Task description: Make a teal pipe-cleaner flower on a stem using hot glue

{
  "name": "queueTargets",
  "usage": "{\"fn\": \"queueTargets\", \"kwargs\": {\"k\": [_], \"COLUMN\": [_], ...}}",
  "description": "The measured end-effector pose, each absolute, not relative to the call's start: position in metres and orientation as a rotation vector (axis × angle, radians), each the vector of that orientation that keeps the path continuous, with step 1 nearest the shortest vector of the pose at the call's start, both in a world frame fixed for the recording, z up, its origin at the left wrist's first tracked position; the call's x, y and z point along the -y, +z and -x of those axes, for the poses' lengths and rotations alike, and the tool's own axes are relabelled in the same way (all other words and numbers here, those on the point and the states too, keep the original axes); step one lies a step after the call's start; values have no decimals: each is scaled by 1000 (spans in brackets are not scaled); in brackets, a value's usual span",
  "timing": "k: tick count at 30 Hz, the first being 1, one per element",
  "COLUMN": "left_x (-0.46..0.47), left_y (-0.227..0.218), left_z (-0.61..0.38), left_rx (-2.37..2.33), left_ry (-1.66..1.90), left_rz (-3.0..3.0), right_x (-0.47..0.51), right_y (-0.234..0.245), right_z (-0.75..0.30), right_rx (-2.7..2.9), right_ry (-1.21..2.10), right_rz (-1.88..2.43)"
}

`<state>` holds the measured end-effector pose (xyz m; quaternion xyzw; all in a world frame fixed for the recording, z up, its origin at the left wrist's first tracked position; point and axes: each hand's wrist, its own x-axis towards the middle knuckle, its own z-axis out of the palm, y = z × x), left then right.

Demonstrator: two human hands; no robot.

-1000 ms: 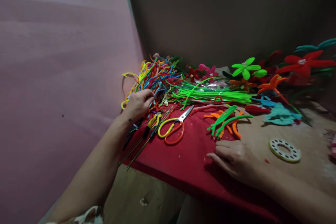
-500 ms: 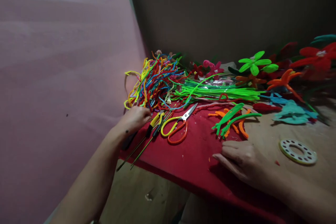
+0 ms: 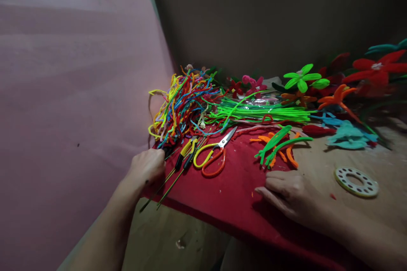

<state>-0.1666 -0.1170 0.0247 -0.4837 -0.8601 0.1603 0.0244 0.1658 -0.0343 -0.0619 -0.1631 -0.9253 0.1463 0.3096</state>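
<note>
At the red table's left edge, my left hand (image 3: 149, 167) is closed, its fingers curled beside a dark object (image 3: 168, 150); what is inside the grip is hidden. Just right of it lie yellow-and-black pliers (image 3: 187, 152) across thin green wires (image 3: 170, 187). Scissors (image 3: 216, 159) with yellow and red handles rest beside the pliers, blades partly apart. My right hand (image 3: 286, 190) rests on the table with fingers curled in and thumb along them; nothing shows in it. Just beyond its knuckles are green pipe-cleaner petals (image 3: 275, 144) and orange pieces (image 3: 291, 157).
A tangled heap of coloured pipe cleaners (image 3: 184, 106) stands against the pink wall (image 3: 79, 93). Green stems (image 3: 270, 113) lie in plastic behind the scissors. Pipe-cleaner flowers (image 3: 302, 78) fill the back right. A white ring with holes (image 3: 340, 175) sits at the right.
My left hand has drawn back toward me and left, away from the pipe-cleaner heap. The dark object now shows beyond its fingers. My right hand stays in place; the view shifts slightly.
</note>
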Motion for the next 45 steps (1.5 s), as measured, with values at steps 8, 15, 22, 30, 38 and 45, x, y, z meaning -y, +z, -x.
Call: {"fn": "queueTargets", "kwargs": {"k": [8, 15, 22, 30, 38, 45], "left_x": [120, 67, 41, 44, 41, 33], "left_y": [40, 15, 11, 14, 17, 23], "left_z": [128, 46, 12, -14, -19, -20], "left_rx": [2883, 3074, 2981, 2915, 2765, 2589], "left_ry": [-892, -1850, -1857, -1672, -1629, -1612], "left_rz": [2125, 2244, 2413, 2498, 2573, 2634], "right_x": [35, 30, 23, 10, 11, 12], "right_y": [-58, -53, -42, -35, -32, -33], "right_z": [-163, -167, -168, -166, -166, -167], "right_rx": [2432, 2337, 2046, 1344, 1148, 1176], "right_ry": [366, 489, 813, 1686, 1832, 1808], "right_rz": [423, 539, 771, 805, 706, 765]}}
